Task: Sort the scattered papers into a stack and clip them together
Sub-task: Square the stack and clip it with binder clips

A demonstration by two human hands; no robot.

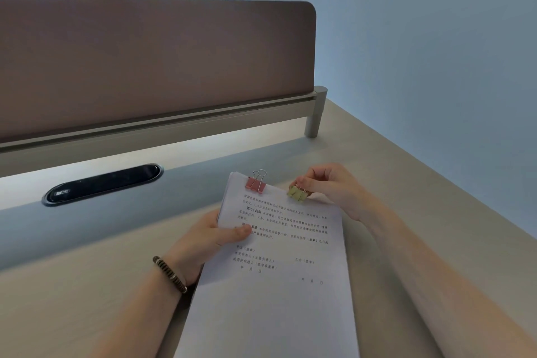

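Note:
A stack of white printed papers (279, 264) is held above the desk, its top edge pointing away from me. My left hand (212, 238) grips the stack's left edge, thumb on the top sheet; a beaded bracelet sits on that wrist. A pink binder clip (255, 183) is clamped on the top edge near the left corner, its wire handles up. My right hand (328, 186) pinches a yellow binder clip (297, 193) at the top edge near the right corner.
The beige desk (87, 285) runs under the papers. A black oval cable port (101, 184) lies at the back left. A brown divider panel (151, 64) stands behind the desk, with a person beyond it. A wall (436, 67) closes off the right.

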